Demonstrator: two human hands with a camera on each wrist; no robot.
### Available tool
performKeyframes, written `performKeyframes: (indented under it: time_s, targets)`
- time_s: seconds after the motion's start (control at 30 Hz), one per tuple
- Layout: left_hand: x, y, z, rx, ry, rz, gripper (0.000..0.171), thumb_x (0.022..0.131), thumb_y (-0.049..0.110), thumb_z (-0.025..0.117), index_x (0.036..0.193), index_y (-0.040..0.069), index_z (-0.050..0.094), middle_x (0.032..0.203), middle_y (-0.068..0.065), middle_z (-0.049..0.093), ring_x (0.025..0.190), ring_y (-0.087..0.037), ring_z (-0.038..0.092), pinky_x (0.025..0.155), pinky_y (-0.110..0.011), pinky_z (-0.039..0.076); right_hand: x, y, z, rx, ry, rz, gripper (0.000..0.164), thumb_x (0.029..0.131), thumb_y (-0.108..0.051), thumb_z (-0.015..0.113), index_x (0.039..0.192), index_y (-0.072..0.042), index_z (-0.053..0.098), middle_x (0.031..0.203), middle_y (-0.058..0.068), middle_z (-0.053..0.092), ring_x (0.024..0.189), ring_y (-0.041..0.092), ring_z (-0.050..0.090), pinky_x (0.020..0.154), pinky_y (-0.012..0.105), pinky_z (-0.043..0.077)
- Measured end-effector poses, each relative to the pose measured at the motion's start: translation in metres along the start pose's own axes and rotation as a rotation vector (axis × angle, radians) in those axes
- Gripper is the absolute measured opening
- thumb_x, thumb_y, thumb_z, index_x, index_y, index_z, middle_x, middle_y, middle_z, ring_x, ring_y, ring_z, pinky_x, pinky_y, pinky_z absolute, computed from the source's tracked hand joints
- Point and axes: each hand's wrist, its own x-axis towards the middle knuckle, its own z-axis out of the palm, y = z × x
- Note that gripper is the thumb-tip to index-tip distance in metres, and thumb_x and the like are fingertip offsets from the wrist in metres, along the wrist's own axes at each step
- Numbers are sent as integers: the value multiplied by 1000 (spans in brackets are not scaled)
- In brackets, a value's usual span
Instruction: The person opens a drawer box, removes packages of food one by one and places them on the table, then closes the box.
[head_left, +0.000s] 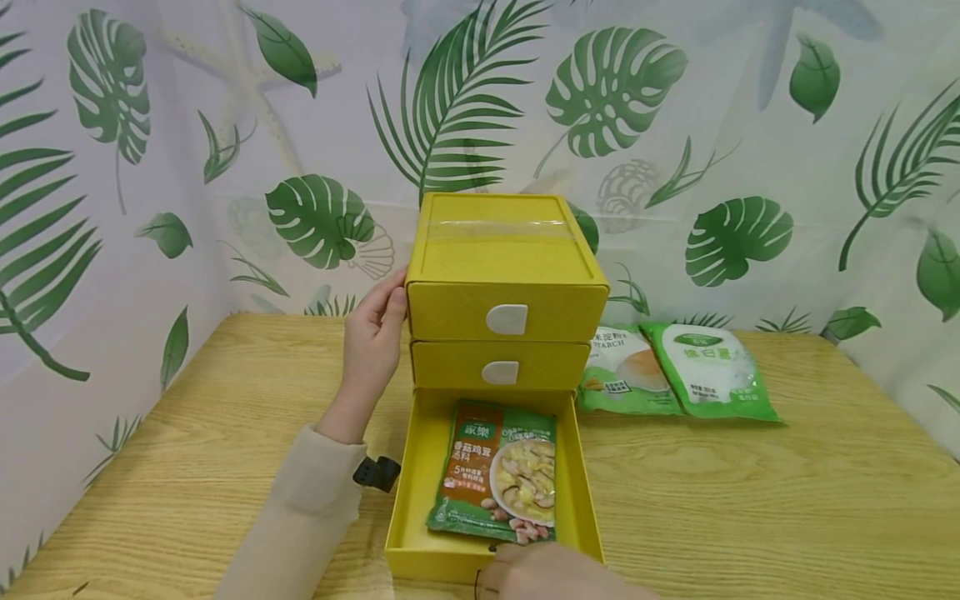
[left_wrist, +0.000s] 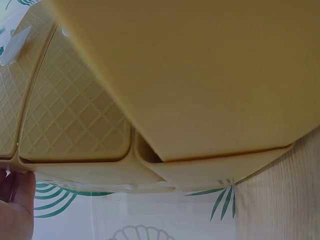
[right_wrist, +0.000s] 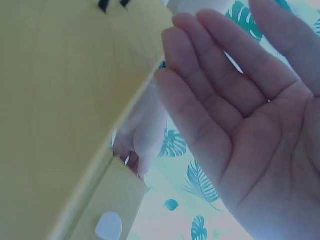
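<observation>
A yellow three-tier drawer box stands in the middle, its bottom drawer pulled out. Inside that drawer lies a green and brown soup-mix packet with a bowl of soup pictured on it. My left hand rests against the left side of the top tier, thumb near the front edge. At the front of the open drawer is my right hand, partly cut off by the frame. In the right wrist view the right hand has extended, loosely bent fingers, fingertips right at the drawer's edge.
Right of the box, two green and white bags lie on the wooden table: a starch bag and a bag of white contents. Leaf-patterned cloth hangs behind. The upper two drawers, with white tabs, are closed.
</observation>
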Motion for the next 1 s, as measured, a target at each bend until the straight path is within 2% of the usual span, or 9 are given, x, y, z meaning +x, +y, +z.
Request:
performKeyframes:
  time_s: [0.1,0.17,0.23,0.33,0.43,0.6,0.67,0.83,1.0]
  targets:
    - [0,0,0,-7,0,0,31,84,10,37,111,-3,43,112,-11,43,98,-12,42,77,-24,38,-4,-1,-7,-144,71,-86,20,79,-33,42,76,-19,57,74,-15,48,67,-3,41,56,7,34]
    - [0,-1,0,-12,-1,0,31,84,10,37,111,-3,43,112,-11,43,98,-12,42,77,-24,38,-7,-1,-13,-210,126,-109,17,77,-31,45,76,-18,57,73,-13,48,67,-2,42,57,8,36]
    - [0,-1,0,-16,-2,0,31,84,10,37,111,-3,43,112,-11,43,98,-12,43,77,-24,38,-10,0,-18,-241,170,-98,14,75,-29,48,75,-17,56,74,-12,48,67,0,43,57,10,37]
    - [0,-2,0,-20,-2,1,31,84,10,37,111,-3,43,112,-11,43,98,-12,43,77,-24,38,-15,3,-27,-223,193,-54,10,71,-24,54,74,-15,54,76,-10,48,68,1,44,56,11,38]
    - [0,-2,0,-18,-2,6,31,84,10,37,111,-3,43,112,-11,43,98,-12,43,77,-24,38,-18,6,-33,-219,188,-3,12,68,-18,58,79,-13,55,79,-9,49,69,3,44,56,13,38]
    - [0,-3,-1,-16,0,5,31,84,10,37,111,-3,43,112,-11,43,98,-12,43,77,-24,38,-20,7,-37,-230,217,46,17,69,-19,59,85,-13,56,77,-9,49,67,3,44,54,15,40]
    - [0,-4,-2,-11,2,5,31,84,10,37,111,-3,43,112,-11,43,98,-11,42,77,-24,38,-20,9,-37,-200,227,61,17,71,-20,58,86,-14,56,79,-8,49,68,3,45,56,16,41]
    - [0,-4,-3,-11,7,11,30,84,10,37,111,-2,44,112,-10,44,98,-11,43,77,-24,38,-17,15,-36,-149,315,55,15,73,-22,56,86,-15,58,81,-8,50,69,1,46,58,13,41]
    - [0,-5,-2,-16,4,22,30,84,9,37,110,-3,44,111,-12,44,97,-13,43,76,-25,39,-15,25,-32,-186,420,40,17,69,-22,60,83,-13,57,81,-7,48,66,3,46,55,12,40]
